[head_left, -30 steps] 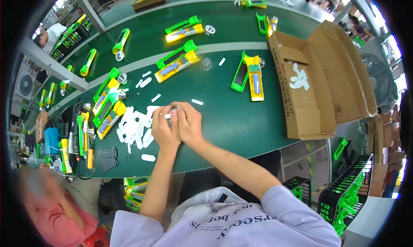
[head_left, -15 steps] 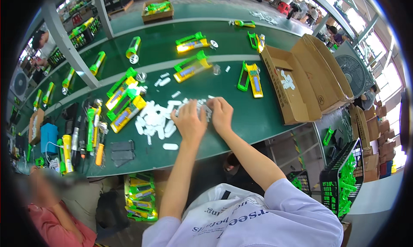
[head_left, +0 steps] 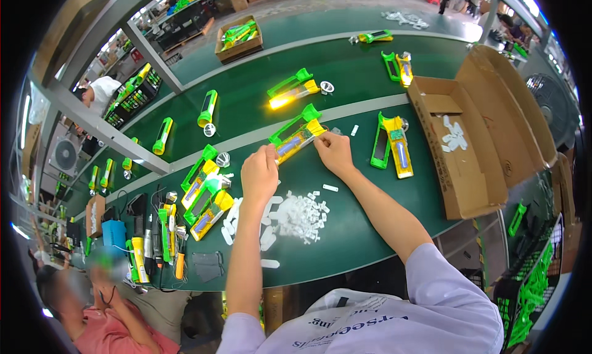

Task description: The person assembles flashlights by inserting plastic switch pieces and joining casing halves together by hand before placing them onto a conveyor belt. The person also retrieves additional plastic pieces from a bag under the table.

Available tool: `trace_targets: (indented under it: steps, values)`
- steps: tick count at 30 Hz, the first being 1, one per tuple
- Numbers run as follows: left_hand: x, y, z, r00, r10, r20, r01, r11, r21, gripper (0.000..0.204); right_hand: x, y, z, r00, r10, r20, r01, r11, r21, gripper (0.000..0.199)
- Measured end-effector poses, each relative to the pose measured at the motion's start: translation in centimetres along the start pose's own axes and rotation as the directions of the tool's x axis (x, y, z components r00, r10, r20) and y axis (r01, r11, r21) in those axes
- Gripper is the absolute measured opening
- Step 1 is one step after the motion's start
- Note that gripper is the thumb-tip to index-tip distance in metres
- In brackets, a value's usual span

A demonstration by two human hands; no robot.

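Lying askew at left, smooth yellow-and-green plastic torches [head_left: 209, 217] are clustered. An elongated yellow torch case [head_left: 291, 147], seen by the pale rail [head_left: 370, 105] beside a hollow green frame [head_left: 295, 125], is grasped at its left end by the left hand's [head_left: 259, 172] curled fingers. Below, white plastic pieces [head_left: 302, 216] are heaped. The flared right end is pinched by the right hand [head_left: 335, 152]. Farther right, white slips [head_left: 454, 137] are held in an open cardboard box [head_left: 484, 203].

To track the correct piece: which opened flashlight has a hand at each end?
The flashlight just beyond the white pile: left hand at its lower end, right hand at its upper end. Neither hand touches another.
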State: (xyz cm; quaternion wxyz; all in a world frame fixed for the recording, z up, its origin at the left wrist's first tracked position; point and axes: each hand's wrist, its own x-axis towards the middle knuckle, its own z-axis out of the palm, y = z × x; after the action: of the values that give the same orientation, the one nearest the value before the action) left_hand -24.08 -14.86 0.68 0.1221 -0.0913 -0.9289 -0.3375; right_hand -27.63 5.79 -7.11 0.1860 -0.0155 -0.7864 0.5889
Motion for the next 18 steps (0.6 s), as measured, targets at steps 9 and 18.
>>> trace_targets:
  steps: [9, 18]
  values:
    - [-4.2, 1.9, 3.2, 0.939, 0.245, 0.241, -0.323, 0.869, 0.375, 0.031, 1.6, 0.1, -0.9, 0.997, 0.035, 0.071, -0.039, 0.998, 0.05, 0.017]
    - [15.4, -0.4, 3.6, 0.977, 0.215, 0.015, -0.213, 0.952, 0.22, 0.023, 1.8, 0.3, -1.3, 0.99, 0.101, 0.1, -0.106, 0.993, 0.046, 0.019]
